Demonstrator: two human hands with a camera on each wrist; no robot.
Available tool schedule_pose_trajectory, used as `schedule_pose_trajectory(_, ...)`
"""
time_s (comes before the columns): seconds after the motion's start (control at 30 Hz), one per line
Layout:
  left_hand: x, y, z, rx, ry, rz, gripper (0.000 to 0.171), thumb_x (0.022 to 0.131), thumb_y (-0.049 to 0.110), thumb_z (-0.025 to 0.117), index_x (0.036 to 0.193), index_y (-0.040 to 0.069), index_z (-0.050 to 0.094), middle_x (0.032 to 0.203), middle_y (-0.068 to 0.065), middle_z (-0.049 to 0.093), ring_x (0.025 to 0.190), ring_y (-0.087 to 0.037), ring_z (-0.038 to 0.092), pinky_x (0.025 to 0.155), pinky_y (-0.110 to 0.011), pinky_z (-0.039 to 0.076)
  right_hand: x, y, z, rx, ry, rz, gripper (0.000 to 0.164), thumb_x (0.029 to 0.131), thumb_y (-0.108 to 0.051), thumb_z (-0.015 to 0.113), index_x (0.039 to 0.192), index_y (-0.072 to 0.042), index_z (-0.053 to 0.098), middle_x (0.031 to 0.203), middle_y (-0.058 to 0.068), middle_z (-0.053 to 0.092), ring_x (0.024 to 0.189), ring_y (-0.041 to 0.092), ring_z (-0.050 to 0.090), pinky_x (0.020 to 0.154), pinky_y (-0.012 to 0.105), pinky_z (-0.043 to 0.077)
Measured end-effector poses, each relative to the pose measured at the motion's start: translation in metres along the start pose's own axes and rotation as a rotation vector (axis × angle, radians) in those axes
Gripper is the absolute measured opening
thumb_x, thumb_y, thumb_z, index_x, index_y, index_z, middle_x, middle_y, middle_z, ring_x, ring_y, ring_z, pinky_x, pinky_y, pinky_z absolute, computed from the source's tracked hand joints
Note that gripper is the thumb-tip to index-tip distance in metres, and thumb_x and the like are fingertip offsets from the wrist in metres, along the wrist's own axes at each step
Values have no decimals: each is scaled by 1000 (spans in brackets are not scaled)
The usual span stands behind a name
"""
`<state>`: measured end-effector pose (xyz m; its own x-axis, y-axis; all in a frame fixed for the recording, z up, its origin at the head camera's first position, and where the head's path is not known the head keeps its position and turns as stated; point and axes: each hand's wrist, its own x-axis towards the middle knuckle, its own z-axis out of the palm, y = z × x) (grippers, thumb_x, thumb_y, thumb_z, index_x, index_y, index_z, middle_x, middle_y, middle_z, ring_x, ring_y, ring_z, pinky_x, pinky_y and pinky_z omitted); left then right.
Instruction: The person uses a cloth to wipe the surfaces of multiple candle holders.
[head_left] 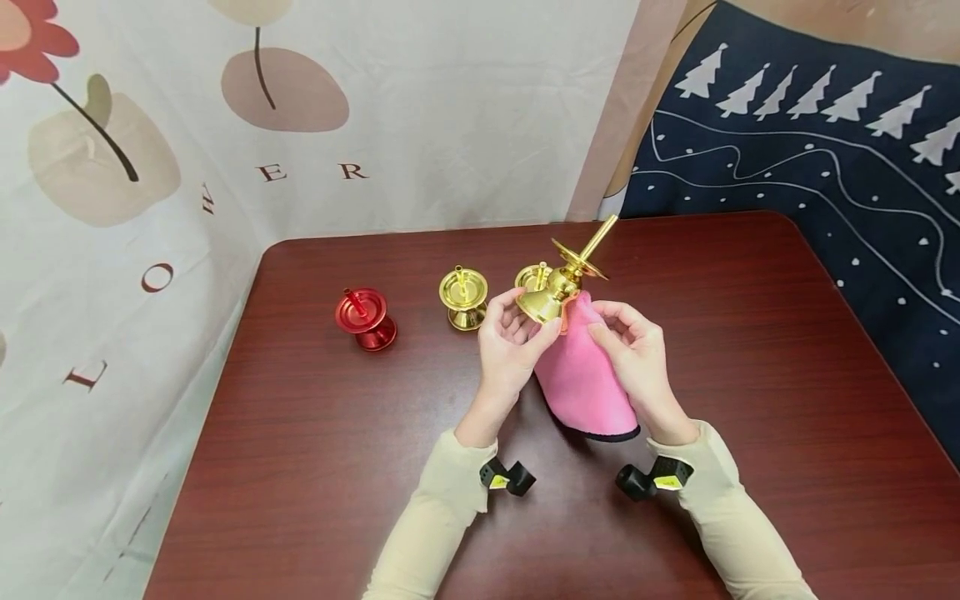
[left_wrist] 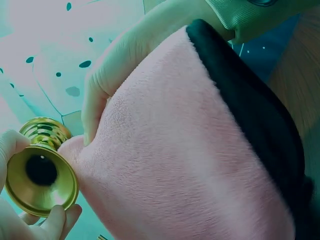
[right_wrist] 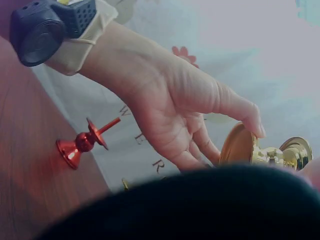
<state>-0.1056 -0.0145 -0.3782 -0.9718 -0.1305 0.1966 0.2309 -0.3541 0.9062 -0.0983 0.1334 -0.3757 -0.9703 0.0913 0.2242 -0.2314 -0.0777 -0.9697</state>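
Note:
A shiny gold candle holder (head_left: 556, 293) is tilted in the air, its stem pointing up and away to the right. My left hand (head_left: 504, 343) grips it by the flared base, whose hollow underside shows in the left wrist view. The right hand (head_left: 636, 354) pinches the upper end of a pink plush cloth (head_left: 583, 387) with a black edge. That end of the cloth lies right against the candle holder's body, while the rest hangs down toward me. In the right wrist view, the dark cloth edge (right_wrist: 200, 210) hides the lower part of the scene.
On the dark red-brown table (head_left: 322, 467) stand a red candle holder (head_left: 367, 317) at left and a gold one (head_left: 463, 293) nearer the middle. Another gold candle holder (head_left: 529, 278) shows partly behind my left hand. Printed cloths (head_left: 450, 117) hang behind the table.

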Motion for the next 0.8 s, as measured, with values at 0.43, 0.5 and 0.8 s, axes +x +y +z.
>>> schedule_pose_trajectory(0.43,3,-7,2,35,-109,-64,43,73,-14,63,114,-14,50,113,-21,58,94,-13,59,86,-32,49,-2,2,-4,72,84,40,26,82,14,58,93,-8,67,82,-3,64,74,7,56,64,16,46)
schedule_pose_trajectory(0.5,4,-8,2,57,-109,-72,42,72,-13,64,112,-14,52,113,-21,58,94,-12,59,85,-30,48,-3,3,-5,64,90,39,25,81,14,58,93,-7,67,82,-3,63,74,7,56,64,16,45)
schedule_pose_trajectory(0.8,7,-8,2,137,-82,-133,34,72,-11,66,104,-14,56,104,-17,60,84,-6,56,75,-19,46,-4,7,-3,-25,91,19,16,83,12,59,98,9,63,82,-6,65,68,6,56,60,16,45)
